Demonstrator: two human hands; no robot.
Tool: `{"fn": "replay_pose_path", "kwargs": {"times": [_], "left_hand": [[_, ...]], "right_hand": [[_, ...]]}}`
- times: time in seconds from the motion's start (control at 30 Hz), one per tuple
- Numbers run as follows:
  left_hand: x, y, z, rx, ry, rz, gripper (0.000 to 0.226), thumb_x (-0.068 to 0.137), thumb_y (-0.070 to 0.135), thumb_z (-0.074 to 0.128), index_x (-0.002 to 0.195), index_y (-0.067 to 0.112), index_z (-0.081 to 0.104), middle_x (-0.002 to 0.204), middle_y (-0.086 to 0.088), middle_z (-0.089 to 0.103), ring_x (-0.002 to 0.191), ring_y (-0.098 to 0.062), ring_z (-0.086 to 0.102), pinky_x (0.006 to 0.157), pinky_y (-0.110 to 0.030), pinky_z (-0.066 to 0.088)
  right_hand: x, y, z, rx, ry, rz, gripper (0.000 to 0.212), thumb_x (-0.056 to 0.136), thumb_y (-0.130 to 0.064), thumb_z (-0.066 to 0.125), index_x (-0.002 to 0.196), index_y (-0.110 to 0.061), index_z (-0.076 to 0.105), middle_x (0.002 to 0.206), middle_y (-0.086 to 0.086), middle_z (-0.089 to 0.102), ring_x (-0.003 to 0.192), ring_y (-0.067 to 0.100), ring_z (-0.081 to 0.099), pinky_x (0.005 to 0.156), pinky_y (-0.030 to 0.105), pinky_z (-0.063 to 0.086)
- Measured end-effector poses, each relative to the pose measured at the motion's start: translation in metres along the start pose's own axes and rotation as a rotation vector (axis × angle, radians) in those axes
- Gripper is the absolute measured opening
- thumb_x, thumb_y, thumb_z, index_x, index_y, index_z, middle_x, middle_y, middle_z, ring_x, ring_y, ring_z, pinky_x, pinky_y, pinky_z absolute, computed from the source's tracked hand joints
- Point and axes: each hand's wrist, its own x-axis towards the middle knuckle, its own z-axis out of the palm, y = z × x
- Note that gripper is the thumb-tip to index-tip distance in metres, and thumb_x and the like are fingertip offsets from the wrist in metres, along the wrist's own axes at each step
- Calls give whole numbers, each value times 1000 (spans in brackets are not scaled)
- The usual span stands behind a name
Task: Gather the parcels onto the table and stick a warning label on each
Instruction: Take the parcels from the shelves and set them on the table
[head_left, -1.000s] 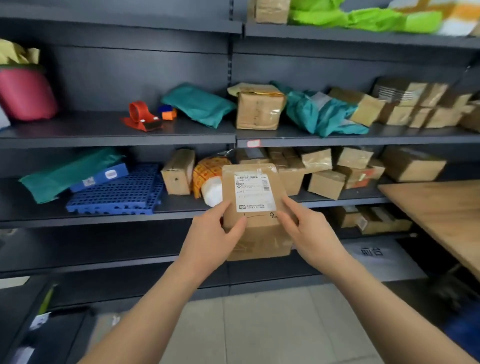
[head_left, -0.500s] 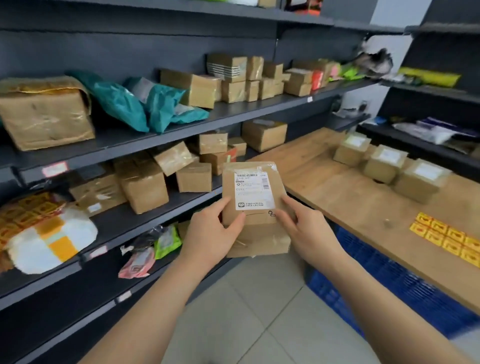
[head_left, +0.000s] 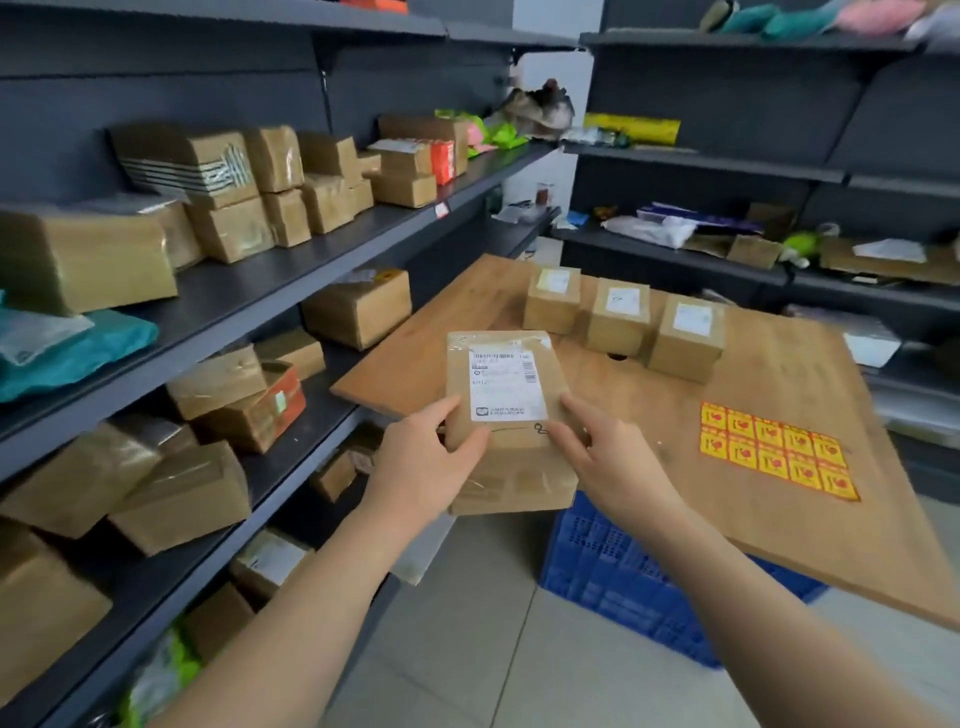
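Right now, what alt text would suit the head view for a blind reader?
A left hand and a right hand hold a parcel before a table bearing three boxes and a label sheet. Shelves of parcels stand left.

Open tabletop before three boxes

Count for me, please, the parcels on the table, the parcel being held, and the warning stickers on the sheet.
Small cardboard parcels on the wooden table: 3
Held parcel, in left hand and right hand: 1
Yellow warning stickers on the sheet: 10
Total: 14
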Motion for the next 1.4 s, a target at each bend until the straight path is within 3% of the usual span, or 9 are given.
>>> {"fn": "replay_pose_path", "kwargs": {"times": [0.2,0.27,0.33,0.4,0.53,0.6,0.8,1.3,1.4], "left_hand": [[80,-25,35,66,-103,-11,44,83,45,61,124,29,58,69,45,52,67,10,53,60,-10,46],[106,-32,49,62,-130,-20,43,84,43,61,124,28,59,73,32,57,69,5,54,65,-14,48],[132,-40,64,64,-143,-37,48,83,44,61,128,26,57,82,18,57,76,-8,57,75,-32,53],[157,-51,79,59,-153,-71,57,84,44,61,135,23,51,89,13,58,88,-17,62,81,-37,54],[207,-73,111,43,-157,-117,59,84,42,64,137,22,48,108,14,61,88,-2,56,75,-18,45],[229,-83,125,35,-162,-152,59,84,41,65,137,23,48,115,15,61,89,4,56,72,-11,42],[280,-118,160,14,-155,-281,62,81,35,70,137,21,50,130,1,59,111,-13,57,96,-32,47],[365,-197,178,40,-262,-380,64,83,29,69,141,21,43,133,-2,57,117,-18,56,100,-39,46],[380,-208,175,69,-302,-367,65,83,28,69,142,22,41,132,-1,58,117,-18,56,99,-38,46]], "right_hand": [[64,40,15,-2,29,89,42,94,-44,47,128,-19,52,83,-9,55,79,14,59,68,32,51],[88,56,21,-9,33,97,40,95,-44,47,127,-21,51,83,-9,55,76,11,56,62,23,45],[113,73,26,-2,19,104,44,95,-44,47,132,-21,49,90,-6,60,80,14,57,65,26,48],[140,91,30,3,1,117,47,95,-44,47,136,-20,46,97,-6,62,81,13,58,69,29,50],[192,128,38,-5,-26,103,38,95,-43,48,123,-18,54,83,-11,61,67,2,55,59,18,46],[217,144,42,1,-55,110,36,94,-44,48,116,-15,54,82,-7,63,71,10,60,61,27,50],[278,181,63,-27,-121,121,33,94,-42,49,115,-17,54,81,2,67,73,21,61,68,41,52],[369,208,133,-53,-189,208,27,92,-40,52,112,-21,53,81,-1,62,69,20,57,58,33,44],[381,208,145,-67,-196,237,36,91,-41,54,121,-20,52,88,3,65,78,23,60,64,34,48]]}}
